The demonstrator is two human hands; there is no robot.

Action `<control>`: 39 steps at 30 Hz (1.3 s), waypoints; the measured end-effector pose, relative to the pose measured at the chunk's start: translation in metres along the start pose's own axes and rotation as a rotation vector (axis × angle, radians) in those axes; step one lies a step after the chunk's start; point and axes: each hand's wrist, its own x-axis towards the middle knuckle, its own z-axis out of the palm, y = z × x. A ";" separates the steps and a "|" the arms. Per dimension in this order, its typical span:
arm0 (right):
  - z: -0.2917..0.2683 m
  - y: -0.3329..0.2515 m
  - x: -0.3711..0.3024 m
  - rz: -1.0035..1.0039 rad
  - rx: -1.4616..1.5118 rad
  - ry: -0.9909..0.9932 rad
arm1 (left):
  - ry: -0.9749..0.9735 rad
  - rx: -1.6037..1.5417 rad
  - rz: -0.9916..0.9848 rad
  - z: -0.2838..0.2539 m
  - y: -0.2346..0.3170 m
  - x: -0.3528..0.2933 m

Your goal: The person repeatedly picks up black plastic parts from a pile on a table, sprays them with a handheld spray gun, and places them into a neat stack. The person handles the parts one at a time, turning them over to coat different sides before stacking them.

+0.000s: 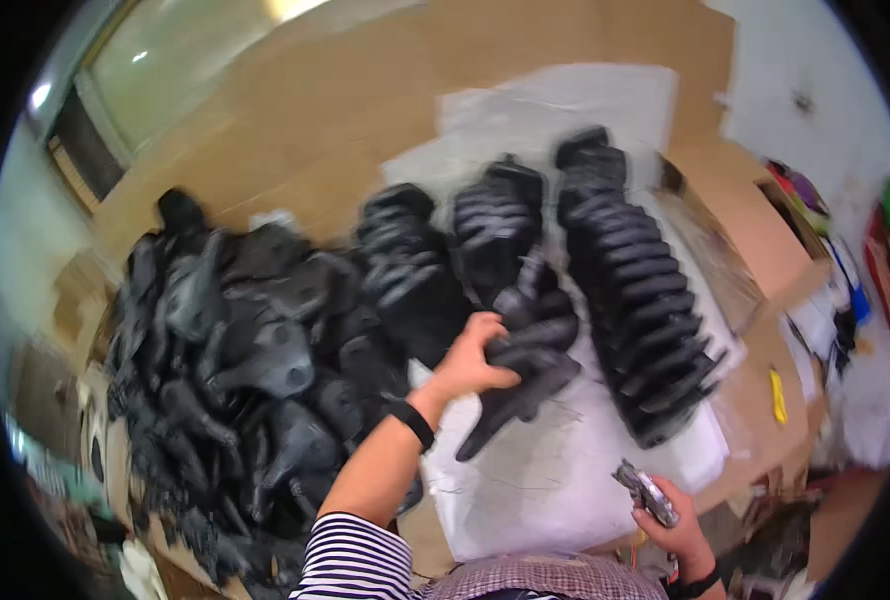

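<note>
My left hand point(470, 360) is over the middle of the table, thumb and fingers apart in a curve. Its fingertips are close to a black moulded part point(520, 395) at the near end of the middle row; whether they touch it is hard to tell. More of these parts stand on edge in a left row point(410, 270), a middle row point(500, 220) and a long right row point(640, 290). Low on the right, my right hand point(675, 520) is closed around a small silver and dark tool point(653, 497), its kind blurred.
A large heap of loose black parts point(265, 370) covers the table's left side. White sheeting point(495, 510) lies under the rows. Cardboard point(365, 90) stands behind them. A yellow handled item point(778, 395) and an open cardboard box point(740, 215) are at the right.
</note>
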 end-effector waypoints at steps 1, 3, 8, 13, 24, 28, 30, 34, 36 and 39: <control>0.003 0.005 0.005 -0.022 -0.005 -0.023 | 0.036 -0.016 0.089 -0.002 0.017 -0.019; 0.002 0.006 0.004 -0.056 -0.031 -0.081 | 0.113 -0.152 0.114 -0.037 0.067 -0.051; -0.011 -0.036 -0.003 0.033 -0.103 -0.256 | 0.976 -0.178 0.271 -0.259 0.192 -0.134; -0.008 -0.092 0.008 -0.101 -0.042 -0.202 | 1.653 -0.332 0.218 -0.323 0.131 -0.223; 0.009 -0.103 0.020 -0.184 -0.085 -0.220 | 1.026 -0.857 -0.542 -0.080 -0.066 -0.192; 0.011 -0.112 0.027 -0.196 -0.093 -0.119 | 0.901 -0.676 -0.530 -0.099 -0.068 -0.127; 0.011 -0.128 0.030 -0.282 -0.035 -0.037 | 0.863 -0.581 -0.552 -0.107 -0.071 -0.103; 0.005 -0.131 0.017 -0.289 0.022 0.076 | 0.870 -0.400 -0.558 -0.096 -0.107 -0.044; -0.004 -0.119 0.019 -0.193 -0.110 0.003 | 0.887 -0.388 -0.541 -0.078 -0.108 -0.019; -0.013 -0.095 0.020 -0.059 -0.182 0.051 | 0.807 -0.508 -0.565 -0.070 -0.109 -0.007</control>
